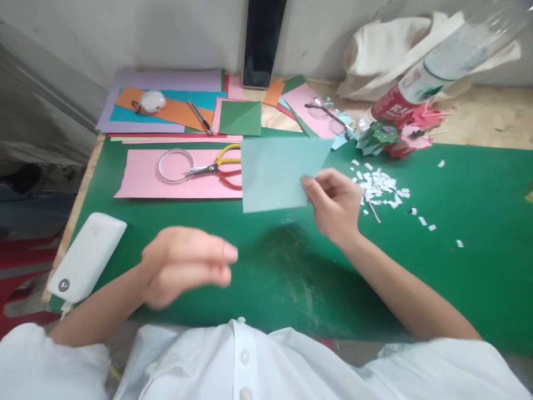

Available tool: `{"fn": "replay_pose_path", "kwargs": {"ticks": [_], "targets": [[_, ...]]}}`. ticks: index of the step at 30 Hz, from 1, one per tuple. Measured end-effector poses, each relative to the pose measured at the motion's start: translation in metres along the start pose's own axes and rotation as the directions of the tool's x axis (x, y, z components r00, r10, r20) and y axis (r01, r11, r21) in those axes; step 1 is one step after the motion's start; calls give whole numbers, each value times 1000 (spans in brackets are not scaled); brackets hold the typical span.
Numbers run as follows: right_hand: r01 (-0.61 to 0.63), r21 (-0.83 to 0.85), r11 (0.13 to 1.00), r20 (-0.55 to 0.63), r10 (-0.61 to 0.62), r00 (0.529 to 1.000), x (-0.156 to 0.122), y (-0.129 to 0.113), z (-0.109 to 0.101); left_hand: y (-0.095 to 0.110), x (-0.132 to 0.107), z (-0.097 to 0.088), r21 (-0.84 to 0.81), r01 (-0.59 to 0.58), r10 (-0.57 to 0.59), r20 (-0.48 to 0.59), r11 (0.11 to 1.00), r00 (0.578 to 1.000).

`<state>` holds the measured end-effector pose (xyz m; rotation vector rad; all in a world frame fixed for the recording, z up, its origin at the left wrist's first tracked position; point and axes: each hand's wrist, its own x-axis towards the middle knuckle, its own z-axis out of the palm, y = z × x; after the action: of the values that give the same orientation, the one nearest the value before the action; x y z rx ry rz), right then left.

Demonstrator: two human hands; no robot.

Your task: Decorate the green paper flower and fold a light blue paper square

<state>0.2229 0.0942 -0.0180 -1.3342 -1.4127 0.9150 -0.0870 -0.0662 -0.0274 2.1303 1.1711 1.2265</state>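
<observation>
A pale blue-green sheet of paper (272, 175) is held up over the table, its right edge pinched between the thumb and fingers of my right hand (337, 203). My left hand (187, 264) hovers in front of it with nothing in it, slightly blurred, fingers stretched out and a gap between thumb and fingers. Behind the left hand, scissors (214, 168) with yellow and red handles lie on a pink sheet (139, 178). A roll of tape (175, 165) rests by their blades. The raised sheet covers the pink sheet's right end.
A white power bank (89, 255) lies at the left edge. Coloured papers (166, 78), a pen-like cutter (200, 118) and eyeglasses (328, 114) are along the back. A phone (263, 44) leans on the wall. Paper scraps (377, 186), paper flowers (410, 136) and a bottle (433, 72) are at right.
</observation>
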Motion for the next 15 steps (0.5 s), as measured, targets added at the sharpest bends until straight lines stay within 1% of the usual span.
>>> {"fn": "replay_pose_path", "kwargs": {"ticks": [1,2,3,4,5,7,10,12,13,14,15], "targets": [[-80,49,996,56,77,995,-13,2,-4,-15,34,18,-42,-34,31,-53,999,998],[-158,93,983,114,147,983,-23,5,-6,-26,62,34,-91,-51,35,-164,995,986],[-218,120,969,155,199,968,-32,8,-8,-33,84,48,-141,-47,7,-268,989,963],[-264,135,955,190,236,953,-38,11,-9,-37,99,59,-217,-26,-44,-312,976,949],[-292,134,947,217,260,941,-42,13,-10,-38,107,67,-286,13,-106,-315,958,943],[-309,104,945,259,274,926,-47,15,-10,-36,108,74,-383,167,-276,-251,909,928],[-289,42,956,310,262,914,-49,13,-9,-31,97,72,-394,408,-470,-70,823,880],[-273,12,962,328,254,910,-50,10,-9,-29,91,69,-427,528,-553,75,734,830],[-264,-3,965,329,250,911,-51,10,-8,-29,90,69,-459,580,-589,141,673,796],[-252,-19,967,326,245,913,-52,9,-8,-28,89,69,-483,616,-610,193,622,768],[-236,-40,971,325,235,916,-54,9,-8,-28,89,70,-497,635,-620,223,592,752]]}}
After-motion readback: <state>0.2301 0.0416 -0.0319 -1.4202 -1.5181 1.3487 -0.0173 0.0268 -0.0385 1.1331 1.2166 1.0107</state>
